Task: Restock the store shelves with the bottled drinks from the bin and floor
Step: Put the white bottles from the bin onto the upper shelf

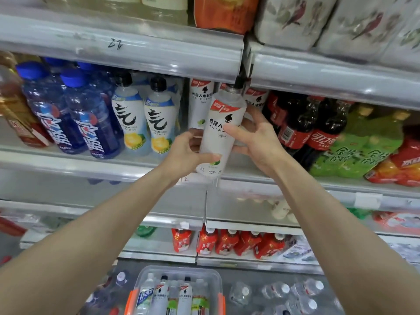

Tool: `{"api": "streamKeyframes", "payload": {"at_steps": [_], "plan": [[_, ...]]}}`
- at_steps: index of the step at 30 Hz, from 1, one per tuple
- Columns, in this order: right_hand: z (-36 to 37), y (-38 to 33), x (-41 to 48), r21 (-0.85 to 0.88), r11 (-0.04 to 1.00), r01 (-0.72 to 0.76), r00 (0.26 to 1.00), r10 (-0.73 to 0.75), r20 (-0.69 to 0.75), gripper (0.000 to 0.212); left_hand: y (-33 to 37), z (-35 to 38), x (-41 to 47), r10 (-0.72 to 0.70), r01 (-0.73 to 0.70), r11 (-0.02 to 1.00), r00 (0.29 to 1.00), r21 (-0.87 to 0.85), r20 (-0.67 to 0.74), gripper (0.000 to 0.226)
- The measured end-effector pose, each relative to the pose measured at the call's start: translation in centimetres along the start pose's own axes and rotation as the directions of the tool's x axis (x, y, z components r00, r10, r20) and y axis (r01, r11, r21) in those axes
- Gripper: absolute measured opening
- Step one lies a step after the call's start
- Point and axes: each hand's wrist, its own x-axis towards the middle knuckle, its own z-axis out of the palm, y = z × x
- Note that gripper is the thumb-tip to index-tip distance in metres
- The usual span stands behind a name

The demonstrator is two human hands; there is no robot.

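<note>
Left hand (184, 153), right hand (256, 142), each grip curled round tilted white bottle (221, 133) between them

Your open stretch on the shelf (68, 163) lies at its front edge, between the lemon-label bottles (145, 123) on the left and the cola bottles (295, 126) on the right. The white bottle (221, 135) in your left hand (188, 154) and right hand (258, 142) fills that gap, tilted, its black cap right at the lower lip of the upper shelf rail (147, 51). Matching white bottles (200, 103) block the row behind it. Your right hand sits just beside the cola bottles.
</note>
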Motion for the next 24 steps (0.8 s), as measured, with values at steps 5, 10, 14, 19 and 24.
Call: {"api": "streamKeyframes", "payload": {"at_steps": [5,10,14,19,24], "plan": [[-0.1,1.0,3.2,-0.017,0.999,0.032,0.999,-0.032,-0.022,0.057,-0.9,0.3,2.6,0.01,-0.012,0.999,0.999,-0.031,-0.04,0.056],[1.0,2.3,5.8,-0.031,0.998,0.052,0.999,-0.052,-0.004,0.067,-2.6,-0.1,4.3,0.02,-0.028,0.995,0.996,-0.097,-0.083,0.061],[2.1,3.5,6.8,-0.017,0.998,0.055,0.998,-0.055,0.014,0.063,-4.4,-0.7,5.0,0.019,-0.031,0.995,0.993,-0.097,-0.118,0.066],[3.1,4.4,7.3,-0.013,0.998,0.059,0.998,-0.059,0.016,0.06,-5.5,-1.5,4.9,0.041,-0.056,0.994,0.987,-0.092,-0.156,0.061],[3.3,5.1,6.7,-0.032,0.998,0.048,0.999,-0.047,0.013,0.064,-5.9,-1.6,3.7,0.076,-0.083,0.994,0.991,-0.064,-0.109,0.056]]}}
